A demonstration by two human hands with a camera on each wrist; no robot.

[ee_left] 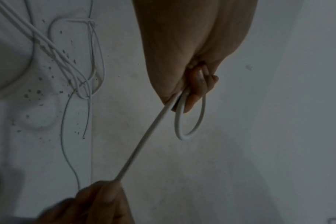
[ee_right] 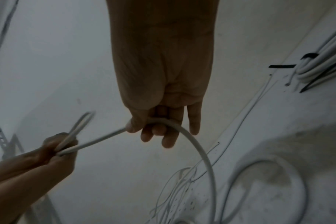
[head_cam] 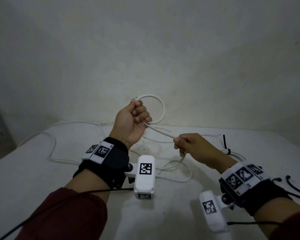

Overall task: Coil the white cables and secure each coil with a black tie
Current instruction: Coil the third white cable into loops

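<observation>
Left hand (head_cam: 131, 121) is raised above the white tabletop (head_cam: 42, 170), palm turned toward the person, fingers (ee_left: 197, 84) curled round one loop of thick round white cable (head_cam: 160, 108). The loop stands beyond those fingers. From them the cable runs taut to the right hand (head_cam: 191, 146), pinched between thumb and curled fingers (ee_right: 157, 130), then arcs down below them. Only the right wrist view shows clearly a finished white coil (ee_right: 320, 66) bound with a black tie (ee_right: 282, 66).
</observation>
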